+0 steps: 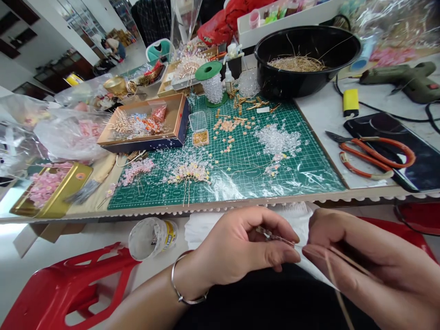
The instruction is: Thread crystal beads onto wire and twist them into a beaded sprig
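Observation:
My left hand (242,245) is closed in a pinch on a thin beaded wire (275,236) held over my lap, below the table edge. My right hand (357,266) pinches the same thin wire from the right; its gold strands (335,279) trail down across my fingers. The fingertips of both hands nearly touch. A silver bangle (182,291) circles my left wrist. On the table above lies a green cutting mat (240,156) strewn with clear and pink beads (277,140) and a beaded hair ornament (189,174).
A gold-lined box of beads (144,123), a black bowl of straw (305,57), orange-handled pliers (373,153), a phone (415,156), a glue gun (409,80) and a gold tin (51,190) sit on the table. A red stool (65,288) and a plastic jar (153,236) are on the floor at left.

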`<control>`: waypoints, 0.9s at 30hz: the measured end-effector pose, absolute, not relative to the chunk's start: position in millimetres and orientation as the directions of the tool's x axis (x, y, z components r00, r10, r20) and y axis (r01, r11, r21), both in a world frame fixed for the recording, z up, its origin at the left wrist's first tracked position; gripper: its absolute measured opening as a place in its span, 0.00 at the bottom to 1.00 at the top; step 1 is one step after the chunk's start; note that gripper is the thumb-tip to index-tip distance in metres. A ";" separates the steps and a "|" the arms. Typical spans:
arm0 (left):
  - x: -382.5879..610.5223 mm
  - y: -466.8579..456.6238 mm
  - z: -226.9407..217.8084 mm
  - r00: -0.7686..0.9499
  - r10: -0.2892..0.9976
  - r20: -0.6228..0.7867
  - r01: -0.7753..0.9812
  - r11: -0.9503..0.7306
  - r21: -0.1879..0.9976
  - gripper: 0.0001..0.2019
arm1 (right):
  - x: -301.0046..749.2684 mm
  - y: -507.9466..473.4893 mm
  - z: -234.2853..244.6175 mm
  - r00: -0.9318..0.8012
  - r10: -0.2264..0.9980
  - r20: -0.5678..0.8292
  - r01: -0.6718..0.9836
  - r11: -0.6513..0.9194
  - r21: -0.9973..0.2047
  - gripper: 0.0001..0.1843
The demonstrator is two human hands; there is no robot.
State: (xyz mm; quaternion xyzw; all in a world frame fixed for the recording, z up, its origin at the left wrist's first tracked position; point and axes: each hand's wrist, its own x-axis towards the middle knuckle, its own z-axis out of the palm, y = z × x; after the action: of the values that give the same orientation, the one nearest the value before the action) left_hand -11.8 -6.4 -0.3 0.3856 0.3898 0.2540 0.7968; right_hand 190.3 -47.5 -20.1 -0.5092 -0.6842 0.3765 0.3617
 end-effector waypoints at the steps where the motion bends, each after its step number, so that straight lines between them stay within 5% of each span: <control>1: -12.1 -5.9 1.0 0.565 0.713 -0.415 -0.075 0.545 0.835 0.13 | 190.5 -46.7 -21.1 -0.214 0.973 0.090 0.425 0.176 -0.888 0.13; 7: -12.4 -7.2 7.2 0.530 0.775 -0.345 0.074 0.363 0.929 0.11 | 190.0 -39.1 -26.4 -0.192 0.980 0.049 0.337 0.113 -0.935 0.14; 14: -15.8 -11.7 8.1 0.467 0.815 -0.342 0.031 0.371 0.928 0.05 | 187.7 -35.3 -30.4 -0.133 0.990 -0.054 0.270 -0.016 -0.963 0.15; 22: -11.8 -8.6 -3.2 0.450 0.789 -0.417 -0.253 0.561 0.788 0.09 | 186.5 -33.6 -32.8 -0.205 0.958 -0.200 0.111 -0.180 -0.977 0.16; 27: -6.9 -8.2 -10.5 0.430 0.790 -0.438 -0.348 0.592 0.727 0.11 | 181.8 -35.7 -32.9 -0.137 0.988 -0.067 0.102 -0.054 -0.993 0.07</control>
State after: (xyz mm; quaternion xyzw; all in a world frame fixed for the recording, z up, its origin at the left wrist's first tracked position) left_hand -6.9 -8.2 -10.5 0.2775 0.3976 0.3561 0.7988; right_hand 181.8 -35.7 -32.9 -0.5026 -0.5423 0.5236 0.4232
